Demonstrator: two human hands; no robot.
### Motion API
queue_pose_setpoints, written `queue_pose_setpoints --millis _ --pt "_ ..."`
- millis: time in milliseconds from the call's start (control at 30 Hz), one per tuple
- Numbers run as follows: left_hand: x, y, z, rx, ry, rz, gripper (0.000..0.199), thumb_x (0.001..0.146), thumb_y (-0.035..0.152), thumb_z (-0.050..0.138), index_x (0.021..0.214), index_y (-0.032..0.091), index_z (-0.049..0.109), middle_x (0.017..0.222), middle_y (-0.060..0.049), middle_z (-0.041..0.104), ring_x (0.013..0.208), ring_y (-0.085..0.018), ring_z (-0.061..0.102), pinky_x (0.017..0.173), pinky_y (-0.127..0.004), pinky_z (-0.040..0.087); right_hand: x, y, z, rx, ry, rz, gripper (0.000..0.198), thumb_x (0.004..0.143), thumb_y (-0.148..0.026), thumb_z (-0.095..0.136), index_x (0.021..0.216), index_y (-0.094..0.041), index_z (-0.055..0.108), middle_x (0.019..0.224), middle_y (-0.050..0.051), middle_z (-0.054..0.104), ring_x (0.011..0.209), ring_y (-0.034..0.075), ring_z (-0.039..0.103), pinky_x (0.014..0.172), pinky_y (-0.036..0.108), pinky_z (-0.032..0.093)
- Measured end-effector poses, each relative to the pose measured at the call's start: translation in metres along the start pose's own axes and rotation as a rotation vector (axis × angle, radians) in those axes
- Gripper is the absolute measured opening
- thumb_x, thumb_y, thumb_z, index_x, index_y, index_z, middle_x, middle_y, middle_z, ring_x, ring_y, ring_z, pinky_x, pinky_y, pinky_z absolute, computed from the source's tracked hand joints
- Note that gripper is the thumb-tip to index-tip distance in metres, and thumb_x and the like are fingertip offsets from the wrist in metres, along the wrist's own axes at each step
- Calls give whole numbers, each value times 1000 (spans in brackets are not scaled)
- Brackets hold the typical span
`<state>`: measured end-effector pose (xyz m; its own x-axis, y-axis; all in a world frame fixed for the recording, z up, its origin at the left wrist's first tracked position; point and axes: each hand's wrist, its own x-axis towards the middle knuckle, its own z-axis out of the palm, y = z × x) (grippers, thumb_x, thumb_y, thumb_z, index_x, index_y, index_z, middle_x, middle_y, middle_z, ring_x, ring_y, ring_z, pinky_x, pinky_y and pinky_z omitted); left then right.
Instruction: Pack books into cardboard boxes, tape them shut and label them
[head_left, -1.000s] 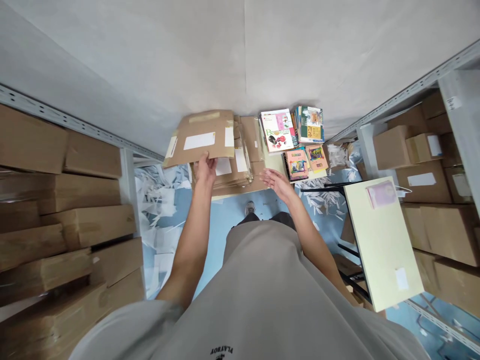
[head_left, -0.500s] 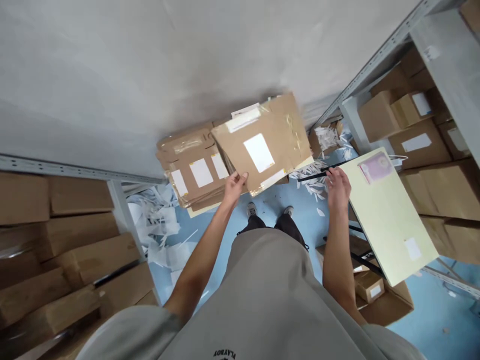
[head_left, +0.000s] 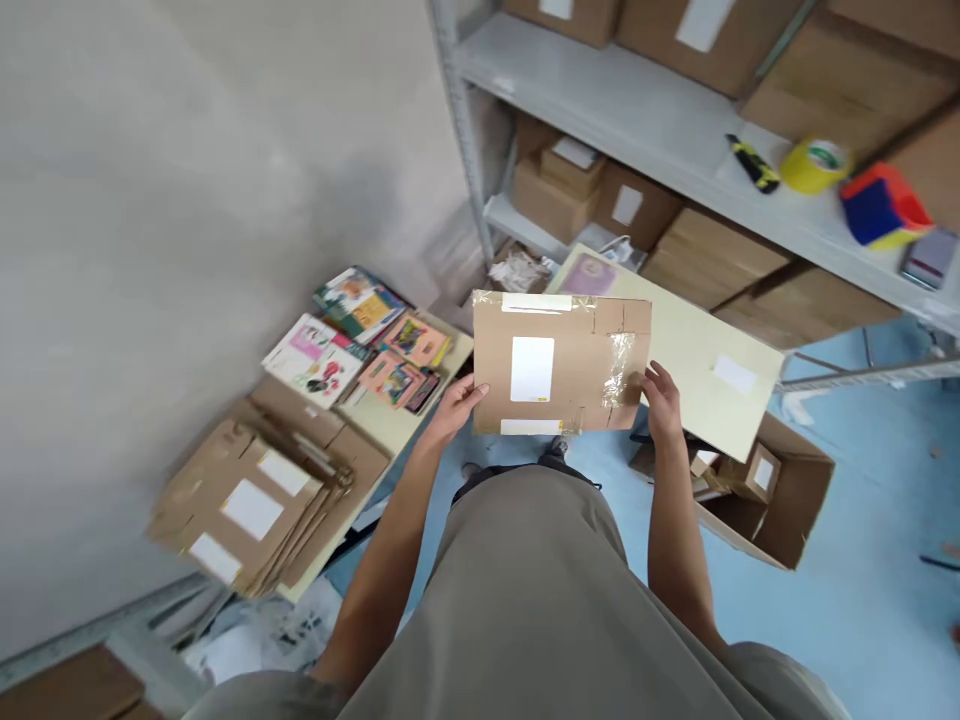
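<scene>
A flattened cardboard box (head_left: pixel 577 370) with white labels and clear tape is held up in front of my body. My left hand (head_left: pixel 459 405) pinches its left edge, thumb on top. At the opposite edge, my right hand (head_left: pixel 661 398) grips the lower right side. Beneath the cardboard's right part lies a pale yellow board (head_left: pixel 739 345), partly covered by it. To the left, a stack of flattened cardboard boxes (head_left: pixel 251 505) rests on a pale table (head_left: pixel 390 415), beside several colourful books (head_left: pixel 315 360) and small card packs (head_left: pixel 401 365).
Grey shelving (head_left: pixel 600 100) with cardboard boxes stands at the upper right. On it lie a utility knife (head_left: pixel 752 163), a yellow tape roll (head_left: pixel 816 166) and a phone-like object (head_left: pixel 930 260). An open carton (head_left: pixel 799 500) sits on the blue floor. Shredded paper (head_left: pixel 262 640) lies lower left.
The flattened box has moved off the stack, uncovering books and card packs. My right hand has left the board's black edge bar and taken the box's edge. The view has turned right.
</scene>
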<state>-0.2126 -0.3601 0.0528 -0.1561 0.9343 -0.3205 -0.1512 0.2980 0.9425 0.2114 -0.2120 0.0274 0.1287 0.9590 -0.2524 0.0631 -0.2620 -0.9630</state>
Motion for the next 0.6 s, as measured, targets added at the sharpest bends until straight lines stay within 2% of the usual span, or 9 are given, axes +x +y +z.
queue_pose_setpoints --millis 167,300,400,500,600 --pt "81 18 94 115 -99 18 76 85 81 92 127 19 83 127 -16 90 134 -41 79 116 -51 64 36 -2 -88 104 28 14 59 77 -56 91 128 -27 80 123 8 89 120 33 81 121 57 61" --pt "133 29 155 180 -118 51 68 85 72 93 129 23 77 134 -16 88 145 -41 75 123 -52 61 46 3 -133 130 50 -23 48 81 -55 91 119 -30 78 119 6 88 118 33 78 118 54 61" --pt "167 35 189 174 -112 66 63 85 62 90 133 25 73 143 -16 85 150 -40 72 132 -53 55 49 12 -144 107 111 -57 40 87 -56 85 117 -32 72 118 6 85 117 33 75 117 52 61" --pt "202 38 213 194 -122 64 57 84 54 84 133 26 71 150 -15 81 152 -38 70 134 -51 52 55 21 -142 79 207 -77 34 91 -56 78 113 -34 65 116 5 79 115 31 72 118 51 60" --pt "239 41 226 212 -137 50 49 82 49 78 125 27 71 140 -13 82 145 -36 71 131 -48 54 65 21 -137 43 237 -78 35 92 -55 76 116 -34 63 120 6 77 123 33 70 123 53 58"
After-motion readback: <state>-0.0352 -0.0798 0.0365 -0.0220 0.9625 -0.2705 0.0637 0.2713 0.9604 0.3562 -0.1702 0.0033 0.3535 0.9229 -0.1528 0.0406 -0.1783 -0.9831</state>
